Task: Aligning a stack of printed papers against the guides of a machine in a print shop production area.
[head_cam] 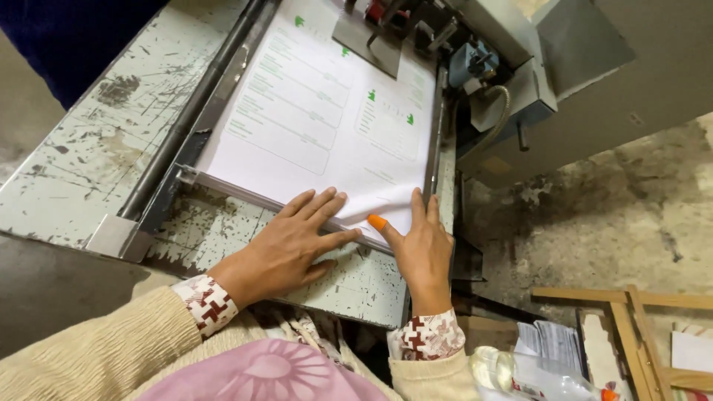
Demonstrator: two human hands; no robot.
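At the centre of the frame, a stack of white printed sheets (pixel 327 119) lies on the feed board of an old printing machine (pixel 520 67), squared between a dark metal side rail (pixel 197 111) at the left and a thin guide (pixel 434 141) at the right. The left hand (pixel 286 249) rests palm down at the stack's near edge, its fingers (pixel 319 204) spread apart and flat across the metal front bar and the paper edge, clamped on nothing. The right hand (pixel 423 249) sits just beside it at the lower right corner of the stack, fingers apart too, the thumb with its orange-painted nail (pixel 377 221) pressing the paper edge and the index finger reaching up along the guide. Neither hand grips anything; both only press. The risk, as I judge it, lies in that near edge: uneven pressure from the two hands could skew the top sheets or buckle the corner, where the paper already bows slightly. The right fingers also lie close to the guide and the mechanism at the upper right, a likely pinch point if anything there moves. The chipped, flaking paint on the surface (pixel 89 148) could snag or mark a sheet dragged over it.
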